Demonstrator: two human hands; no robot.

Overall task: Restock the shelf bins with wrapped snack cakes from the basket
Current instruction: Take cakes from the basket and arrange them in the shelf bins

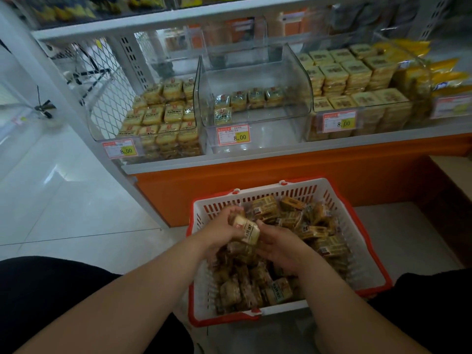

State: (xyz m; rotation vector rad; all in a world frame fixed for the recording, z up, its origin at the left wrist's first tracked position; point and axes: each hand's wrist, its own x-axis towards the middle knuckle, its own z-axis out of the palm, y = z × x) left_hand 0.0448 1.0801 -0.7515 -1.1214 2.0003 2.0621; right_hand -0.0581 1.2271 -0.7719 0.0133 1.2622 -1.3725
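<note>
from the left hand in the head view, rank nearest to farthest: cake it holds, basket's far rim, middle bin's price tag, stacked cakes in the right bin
1. Cake, held by the left hand.
2. Basket's far rim, just beyond.
3. Middle bin's price tag, above on the shelf.
4. Right bin's stacked cakes, up and right.

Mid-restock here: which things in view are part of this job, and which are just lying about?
Part of the job: basket of snack cakes; the cake held by the left hand; right hand; the nearly bare middle bin.

Just about: full left bin, full right bin, yellow packets, price tags.
</note>
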